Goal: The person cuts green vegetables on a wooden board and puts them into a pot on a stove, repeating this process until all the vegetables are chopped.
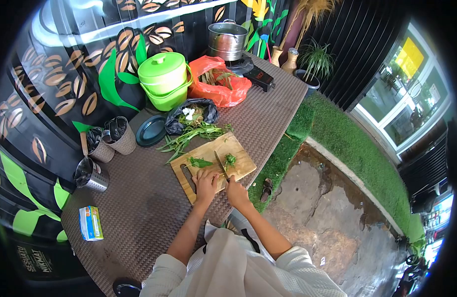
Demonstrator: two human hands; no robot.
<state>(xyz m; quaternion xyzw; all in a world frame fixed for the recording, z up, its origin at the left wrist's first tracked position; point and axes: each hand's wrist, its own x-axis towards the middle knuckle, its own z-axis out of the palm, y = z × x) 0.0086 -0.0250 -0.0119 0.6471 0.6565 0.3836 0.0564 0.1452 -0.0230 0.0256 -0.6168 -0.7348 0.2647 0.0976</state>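
Note:
A wooden cutting board [241, 146] lies at an angle near the table's front edge. My right hand [237, 193] is closed around the handle of a kitchen knife [219, 162], whose blade points away across the board. Just left of the blade, my left hand [207, 184] presses down on the board, fingers bent together over leafy greens that it partly hides. A green leaf [202, 163] sticks out past those fingertips. Right of the blade sits a small pile of chopped greens [230, 160]. Uncut leafy stems [188, 138] are spread along the board's far side.
Behind the stems are a black plastic bag [176, 121], a dark plate [151, 131], a lime-green bucket [162, 74] and a red plastic bag [201, 89]. A steel pot [227, 42] stands on a stove [258, 76]. Utensil holders [123, 141] and a tissue pack [91, 223] are at left.

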